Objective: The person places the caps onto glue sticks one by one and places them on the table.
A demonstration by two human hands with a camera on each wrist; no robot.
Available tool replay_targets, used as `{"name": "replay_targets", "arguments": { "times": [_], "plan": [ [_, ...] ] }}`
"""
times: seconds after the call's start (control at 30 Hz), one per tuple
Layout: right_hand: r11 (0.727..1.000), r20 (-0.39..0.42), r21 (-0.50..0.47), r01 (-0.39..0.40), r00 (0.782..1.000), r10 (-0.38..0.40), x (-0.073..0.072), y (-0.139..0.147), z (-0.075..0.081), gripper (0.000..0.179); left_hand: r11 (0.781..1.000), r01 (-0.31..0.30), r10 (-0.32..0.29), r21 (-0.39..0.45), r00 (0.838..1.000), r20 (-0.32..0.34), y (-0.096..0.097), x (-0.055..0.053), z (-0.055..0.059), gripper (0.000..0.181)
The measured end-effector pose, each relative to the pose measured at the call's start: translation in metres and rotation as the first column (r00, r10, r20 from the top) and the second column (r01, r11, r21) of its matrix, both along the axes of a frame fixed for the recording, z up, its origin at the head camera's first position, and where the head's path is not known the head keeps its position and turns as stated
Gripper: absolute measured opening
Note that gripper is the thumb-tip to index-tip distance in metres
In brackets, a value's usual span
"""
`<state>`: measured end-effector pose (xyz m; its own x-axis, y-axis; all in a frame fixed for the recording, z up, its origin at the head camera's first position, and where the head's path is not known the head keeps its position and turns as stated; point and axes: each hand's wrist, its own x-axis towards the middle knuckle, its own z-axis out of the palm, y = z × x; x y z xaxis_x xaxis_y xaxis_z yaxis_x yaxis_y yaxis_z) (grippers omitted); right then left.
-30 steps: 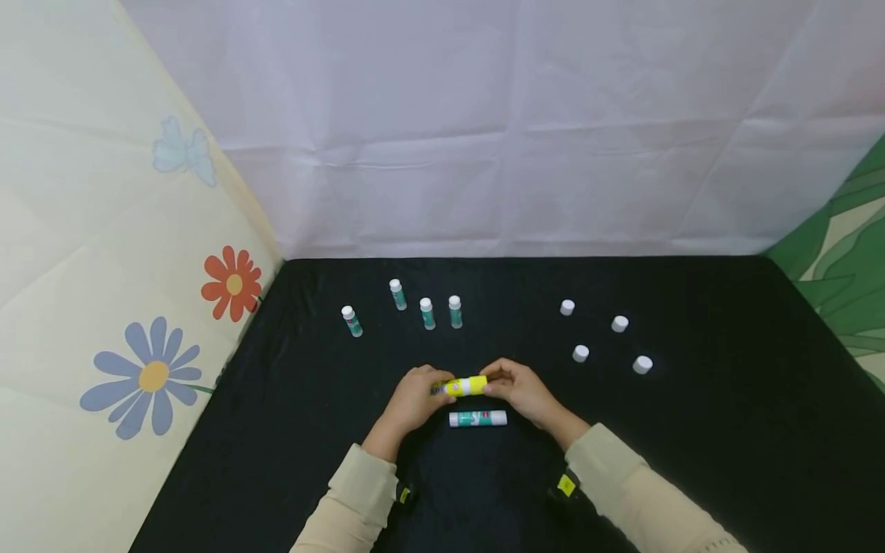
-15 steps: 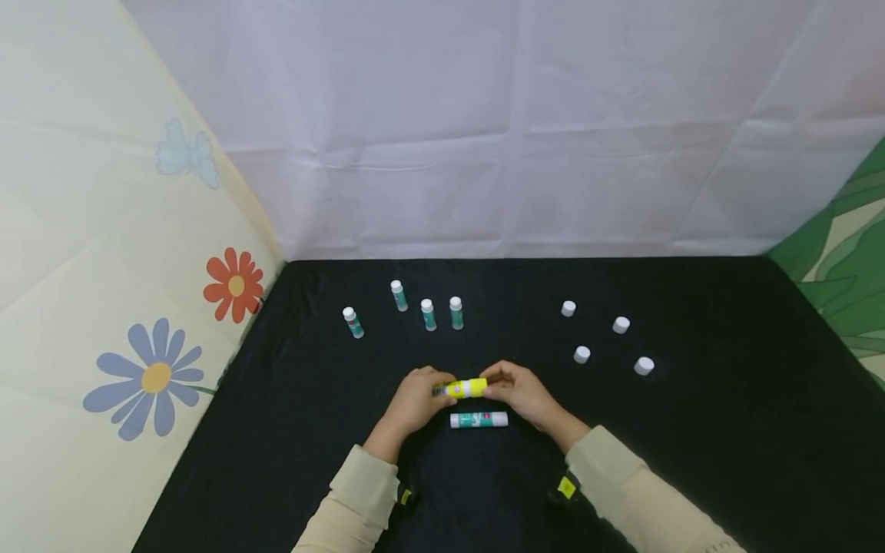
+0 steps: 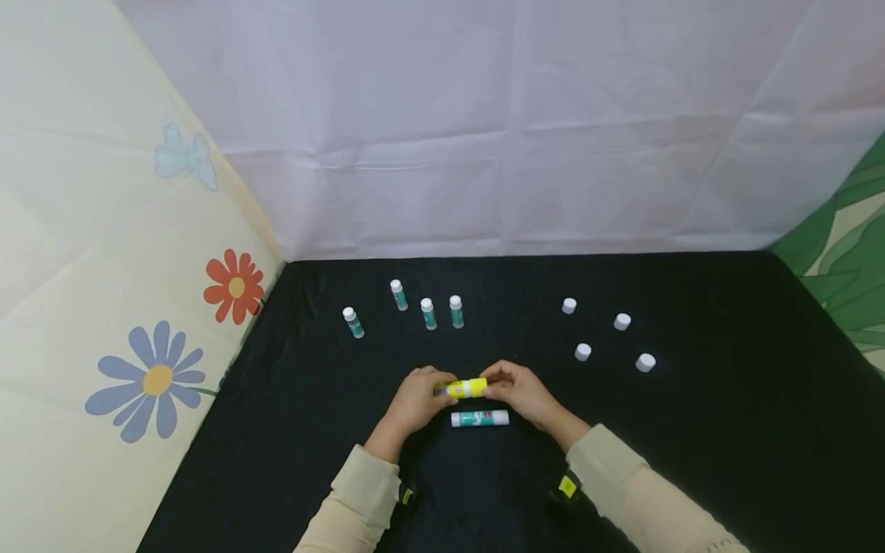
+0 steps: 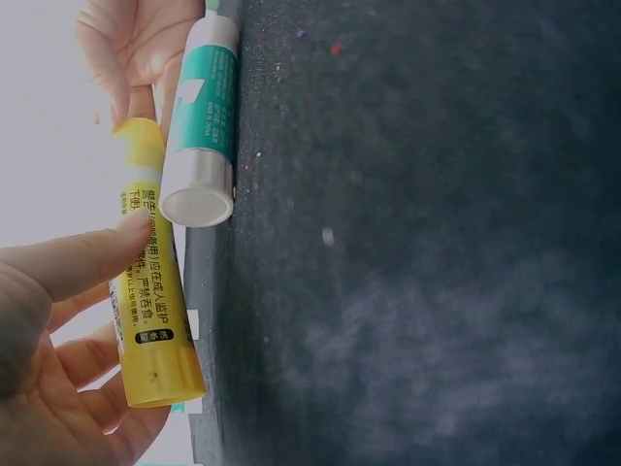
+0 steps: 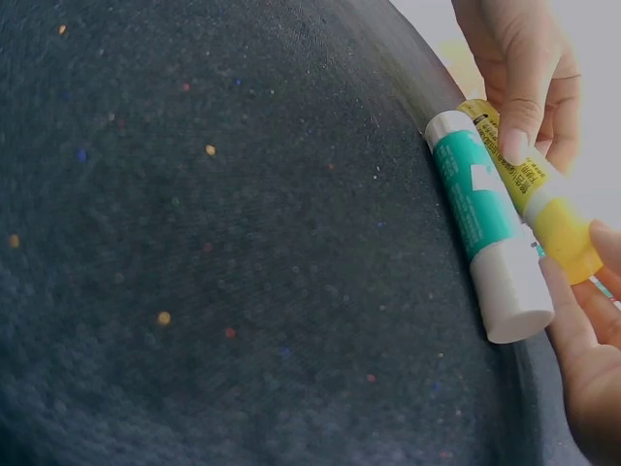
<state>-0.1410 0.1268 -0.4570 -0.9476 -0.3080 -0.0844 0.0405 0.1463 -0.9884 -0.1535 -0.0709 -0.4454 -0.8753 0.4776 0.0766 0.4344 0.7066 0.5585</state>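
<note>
A yellow glue stick (image 3: 467, 388) lies level between the two hands, just above the black cloth. My left hand (image 3: 416, 399) grips its printed body, thumb on the near side in the left wrist view. With thumb and fingers, my right hand (image 3: 520, 390) pinches the plain yellow cap end (image 5: 568, 243). A white band (image 4: 144, 175) shows between that end and the printed body. Nearer to me, a white and teal glue stick (image 3: 480, 418) lies on its side on the cloth, touched by neither hand in the head view.
Several small white and teal glue sticks (image 3: 428, 314) stand upright at the back left of the black cloth (image 3: 290, 430). Several white caps (image 3: 583, 352) sit at the back right. A white sheet (image 3: 512, 138) hangs behind, with patterned sheets at both sides.
</note>
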Motion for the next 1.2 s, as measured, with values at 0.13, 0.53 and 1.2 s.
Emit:
{"name": "replay_targets", "arguments": {
  "times": [0.13,0.53,1.2],
  "plan": [
    [1.0,0.001,-0.003,-0.001,1.0,0.001,0.0002,-0.0002,0.0005,0.022,1.0,0.004,-0.004,-0.002,1.0,-0.001,0.0003,0.0002,0.0004,0.023],
    [1.0,0.012,0.003,-0.003,1.0,0.003,0.0019,-0.0006,0.0003,0.023,1.0,0.009,-0.009,-0.011,1.0,0.017,0.0014,0.002,0.0008,0.024],
    [0.999,0.018,0.032,-0.006,1.0,0.006,0.0011,0.0011,0.0011,0.023,0.999,0.02,-0.02,-0.032,1.0,0.007,0.0039,0.0012,0.0041,0.023]
  ]
}}
